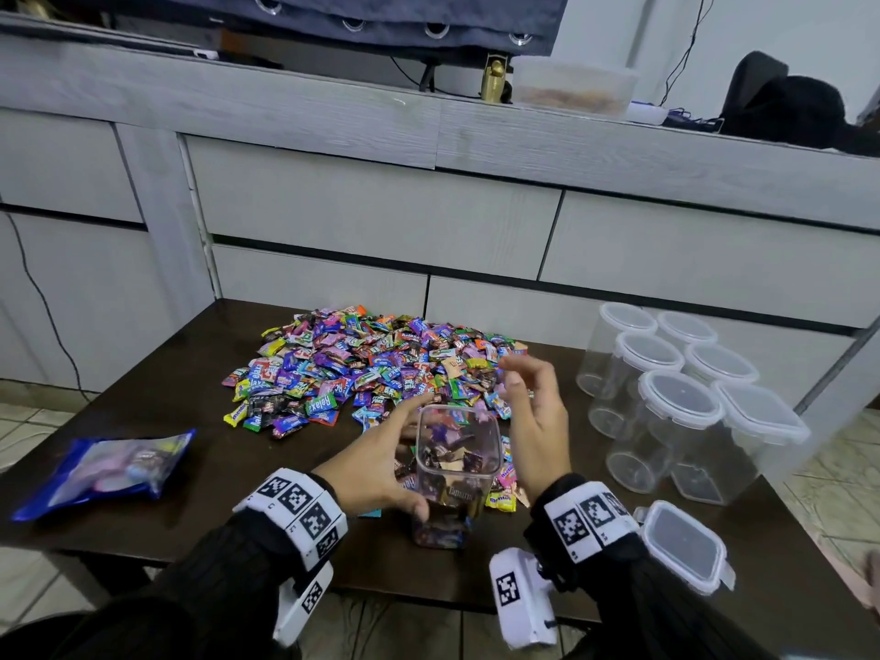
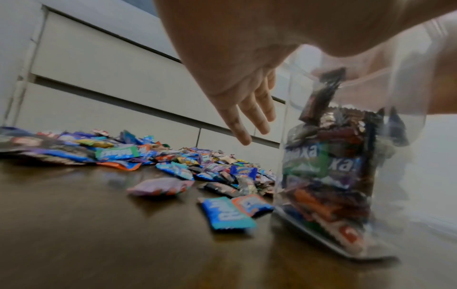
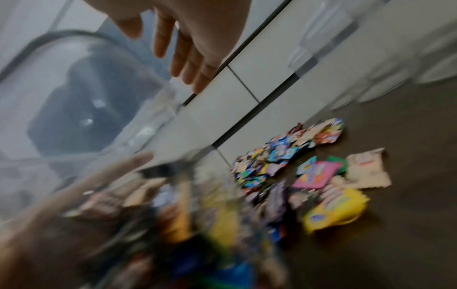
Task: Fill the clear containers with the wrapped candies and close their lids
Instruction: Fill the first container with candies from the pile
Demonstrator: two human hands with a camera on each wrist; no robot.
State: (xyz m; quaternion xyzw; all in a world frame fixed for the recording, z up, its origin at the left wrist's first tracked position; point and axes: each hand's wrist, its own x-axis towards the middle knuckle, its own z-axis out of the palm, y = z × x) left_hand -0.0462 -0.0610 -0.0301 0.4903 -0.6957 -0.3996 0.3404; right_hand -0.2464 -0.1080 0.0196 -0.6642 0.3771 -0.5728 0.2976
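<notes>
An open clear square container (image 1: 455,469), partly filled with wrapped candies, stands at the front middle of the dark table (image 1: 190,526). My left hand (image 1: 381,459) lies along its left wall with straight fingers (image 2: 252,117) and the thumb low on the front wall. My right hand (image 1: 524,388) hovers just right of the rim, fingers loosely spread (image 3: 188,58), with nothing in it. The candy pile (image 1: 371,369) spreads behind the container (image 2: 333,166). The container's lid (image 1: 683,545) lies flat at the front right. The right wrist view is blurred.
Several empty clear containers with lids on (image 1: 676,397) stand grouped at the table's right side. A blue candy bag (image 1: 105,469) lies at the left. Loose candies (image 2: 227,213) lie around the container's base. Grey drawers (image 1: 381,216) stand behind the table.
</notes>
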